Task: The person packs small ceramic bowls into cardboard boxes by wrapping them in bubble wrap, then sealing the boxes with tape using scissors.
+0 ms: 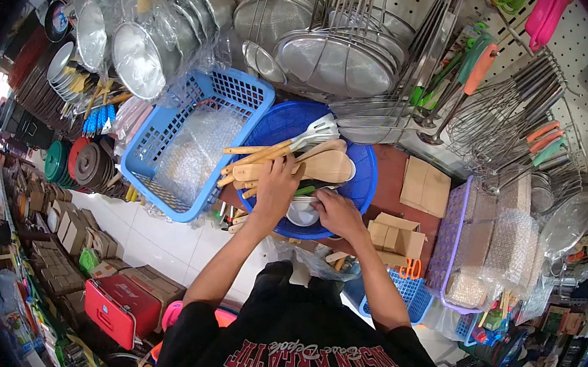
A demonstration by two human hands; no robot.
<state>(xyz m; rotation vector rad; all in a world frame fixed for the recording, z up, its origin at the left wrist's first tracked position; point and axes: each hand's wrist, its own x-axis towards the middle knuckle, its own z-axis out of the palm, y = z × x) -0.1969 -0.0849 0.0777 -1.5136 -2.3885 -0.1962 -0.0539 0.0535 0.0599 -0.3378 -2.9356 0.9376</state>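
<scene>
The left hand [280, 184] lies spread over the handles of wooden utensils [328, 164], which sit heaped in a round blue basket [371, 184], their broad ends to its right and beyond it. The right hand [337, 212] is curled just beside a green handle [305, 190] and a ladle [302, 213]; whether either hand grips, I cannot tell.

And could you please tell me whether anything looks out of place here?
Nothing looks spilled or clearly damaged. Mainly, the wooden utensils look untidy: they lie heaped at angles in the dark blue basket, some handles jutting past its rim toward the light blue basket.
</scene>
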